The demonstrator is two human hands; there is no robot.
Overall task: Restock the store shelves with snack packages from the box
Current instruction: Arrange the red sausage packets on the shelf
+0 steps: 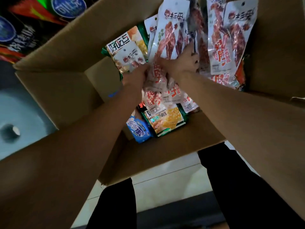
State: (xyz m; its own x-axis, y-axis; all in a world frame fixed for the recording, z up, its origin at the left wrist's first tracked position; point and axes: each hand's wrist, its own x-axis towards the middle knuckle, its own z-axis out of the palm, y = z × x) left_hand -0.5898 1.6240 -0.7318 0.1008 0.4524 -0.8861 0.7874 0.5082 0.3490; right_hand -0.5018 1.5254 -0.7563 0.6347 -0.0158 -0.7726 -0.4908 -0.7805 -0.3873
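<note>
An open cardboard box (69, 90) stands on the floor below me, full of snack packages. Both my arms reach down into it. My left hand (134, 76) grips the lower edge of a white-and-green snack pack (125, 52) at the box's left side. My right hand (183, 63) holds a bundle of long white packs with red meat strips (170, 37), fingers curled round them. More of these red-and-white packs (231, 38) stand at the right. A green corn-print pack (165, 121) and a blue pack (137, 129) lie near the front wall.
Shelf goods with blue round logos (68, 5) and dark wrappers (21, 40) show at the upper left. A pale grey surface (19, 109) lies left of the box. My dark trouser legs (239, 187) stand on light floor tiles (173, 179) in front of the box.
</note>
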